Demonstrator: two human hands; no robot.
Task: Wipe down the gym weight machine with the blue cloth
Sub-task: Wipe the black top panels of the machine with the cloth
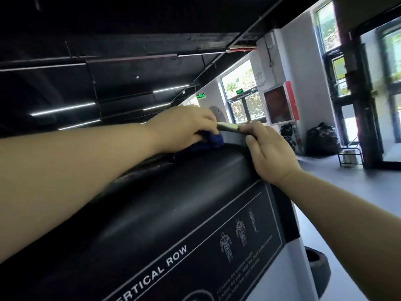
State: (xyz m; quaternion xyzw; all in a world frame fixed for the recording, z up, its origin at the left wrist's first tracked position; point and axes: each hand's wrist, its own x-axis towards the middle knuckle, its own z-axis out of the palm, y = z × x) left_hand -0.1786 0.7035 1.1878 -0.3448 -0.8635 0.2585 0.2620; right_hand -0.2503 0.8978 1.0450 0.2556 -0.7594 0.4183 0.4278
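Head view: the weight machine point(173, 203) fills the lower half of the frame. Its rounded black cover has a long axis running from lower left up toward the centre, and its "VERTICAL ROW" label point(156, 272) slants the same way. The blue cloth point(213, 141) sits bunched at the cover's top end, just left of centre, too crumpled to show any direction. The left hand point(184, 124) reaches in from the left, fingers curled down over the cloth, gripping it against the machine. The right hand point(269, 153) lies on the cover's top right edge with fingers nearly straight, holding nothing; its fingertips touch a short pale bar point(227, 127) between the two hands. Black bags point(321, 140) sit on the floor at right.
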